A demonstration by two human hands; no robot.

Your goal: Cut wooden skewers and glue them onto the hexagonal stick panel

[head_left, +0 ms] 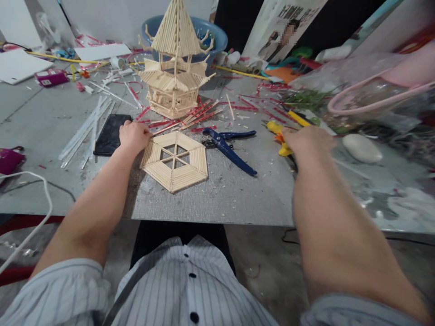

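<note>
A flat hexagonal frame of wooden sticks [175, 161] lies on the grey table [231, 194] in front of me. My left hand [133, 136] rests at its upper left corner, fingers curled under; what they pinch is hidden. My right hand [306, 140] lies at the right, closed over a yellow-handled tool [283, 141] whose orange and yellow parts stick out on its left. Blue-handled cutters [227, 147] lie between the two hands. Behind the frame stands a stick pagoda [175, 68], with loose red and wooden sticks [193, 115] at its foot.
A black phone [110, 134] lies left of my left hand, beside clear plastic rods [84, 131]. A blue basin [210, 38] stands behind the pagoda. A pink-rimmed plastic bag [370, 93] and a white oval stone [362, 148] sit at the right. A white cable [34, 199] hangs at the left edge.
</note>
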